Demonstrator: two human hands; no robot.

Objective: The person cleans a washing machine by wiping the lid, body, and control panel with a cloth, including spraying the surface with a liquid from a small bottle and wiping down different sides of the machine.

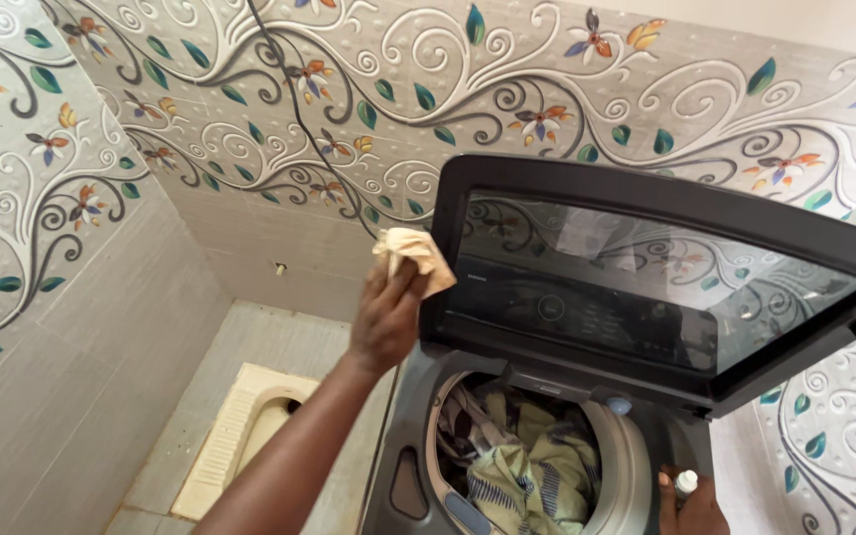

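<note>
to the far left of the left hand's grip, tiled walls [61, 198] with flower and vine patterns are meeting in a corner, and well below that grip a cream floor pan [250, 421] is sitting in the grey tiled floor.

the left hand [386, 319] is reaching up with its arm stretched out, its grip clenched around a crumpled cream cloth [410, 254]. the cloth is bunching out above the fingers and is pressing against the left edge of the raised dark lid [646, 267] of a top-loading washing machine [403, 436].

just right of this grip, the glass of the lid is standing tilted upward and is reflecting the wall pattern. below and to the right of the grip, the open drum is holding a heap of yellow, green and striped clothes [522, 466].

the right hand [691, 507] is showing only partly at the bottom edge, right of the drum, with its grip closing on a small white bottle [686, 482]. how tightly it is holding cannot be told, since most of the hand is cut off.
</note>
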